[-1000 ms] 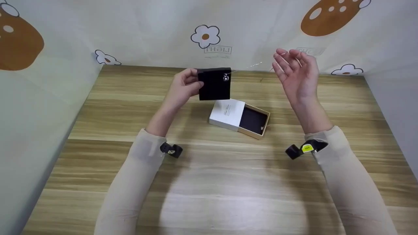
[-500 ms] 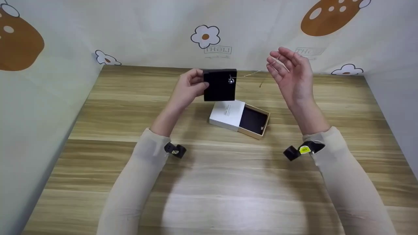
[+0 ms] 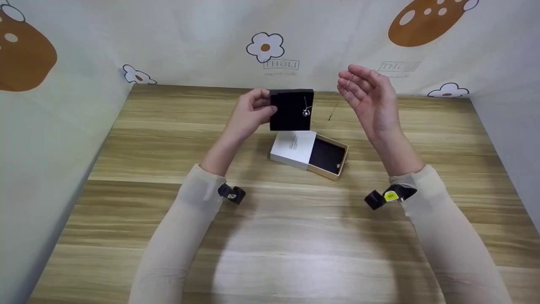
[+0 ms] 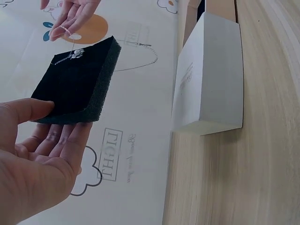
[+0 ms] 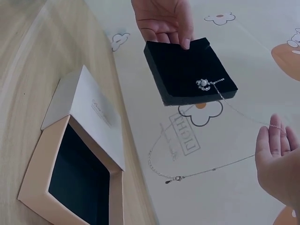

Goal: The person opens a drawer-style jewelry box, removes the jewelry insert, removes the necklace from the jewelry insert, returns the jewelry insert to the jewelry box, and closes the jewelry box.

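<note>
My left hand [image 3: 253, 114] grips a square black foam pad [image 3: 289, 114] by its left edge, thumb on the face and fingers behind, above the table. At the pad's right side sits a silver flower-like pendant [image 5: 203, 84] of a necklace. From it the thin chain [image 5: 241, 114] runs to my right hand [image 3: 375, 101], whose palm is turned up with the fingers fairly straight. The chain lies across those fingers, and its clasp end [image 5: 176, 178] dangles in a loop below. In the head view much of the chain is too fine to see.
A white box sleeve [image 3: 292, 147] lies on the wooden table [image 3: 270, 236] below the pad. Its drawer [image 3: 343, 155] is partly pulled out to the right, dark inside. Behind the table hangs a patterned cloth wall [image 3: 202, 46].
My left hand has moved slightly right with the pad. The right hand has come left toward it, so the chain between them hangs slacker. The box has stayed put.
</note>
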A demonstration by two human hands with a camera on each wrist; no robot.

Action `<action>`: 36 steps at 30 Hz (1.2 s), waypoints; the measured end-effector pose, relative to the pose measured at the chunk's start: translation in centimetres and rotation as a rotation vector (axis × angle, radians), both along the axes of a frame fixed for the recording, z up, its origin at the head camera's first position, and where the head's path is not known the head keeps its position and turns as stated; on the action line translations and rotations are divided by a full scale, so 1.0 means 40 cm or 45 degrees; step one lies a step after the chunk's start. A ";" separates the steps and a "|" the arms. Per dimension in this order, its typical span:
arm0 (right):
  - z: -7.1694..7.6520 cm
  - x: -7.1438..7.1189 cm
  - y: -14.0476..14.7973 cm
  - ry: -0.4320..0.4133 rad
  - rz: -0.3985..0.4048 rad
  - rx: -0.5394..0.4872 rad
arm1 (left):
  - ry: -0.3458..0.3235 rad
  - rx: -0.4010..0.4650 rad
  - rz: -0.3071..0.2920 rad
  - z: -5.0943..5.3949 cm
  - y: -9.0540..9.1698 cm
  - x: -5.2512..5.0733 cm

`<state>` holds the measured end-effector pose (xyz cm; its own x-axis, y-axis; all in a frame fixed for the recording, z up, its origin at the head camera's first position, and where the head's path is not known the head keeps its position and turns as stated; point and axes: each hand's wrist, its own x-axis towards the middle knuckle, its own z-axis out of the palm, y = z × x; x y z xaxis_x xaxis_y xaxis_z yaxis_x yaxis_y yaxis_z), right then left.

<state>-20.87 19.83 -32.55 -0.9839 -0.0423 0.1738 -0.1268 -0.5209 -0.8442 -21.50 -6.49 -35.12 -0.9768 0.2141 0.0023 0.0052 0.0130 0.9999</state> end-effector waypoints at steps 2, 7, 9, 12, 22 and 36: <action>0.000 0.001 -0.002 -0.018 0.008 0.001 | 0.006 -0.002 -0.003 0.002 0.003 0.000; -0.001 0.002 -0.007 -0.035 0.049 -0.022 | 0.013 0.004 -0.008 0.005 0.009 0.000; -0.002 0.004 -0.010 -0.029 0.054 -0.009 | 0.012 0.007 -0.010 0.006 0.012 0.000; -0.001 0.007 -0.017 -0.034 0.049 0.057 | 0.010 0.019 -0.009 0.007 0.016 0.003; -0.001 0.016 -0.034 -0.045 0.080 0.402 | -0.012 0.074 0.021 0.014 0.033 0.009; -0.006 0.019 -0.039 0.069 0.058 0.697 | -0.008 0.110 0.033 0.032 0.046 0.019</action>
<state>-20.11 18.26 -32.79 -0.9693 -0.1828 0.1645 -0.1649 -0.0133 -0.9862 -20.74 -4.64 -33.84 -0.9820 0.1884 0.0133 -0.0006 -0.0736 0.9973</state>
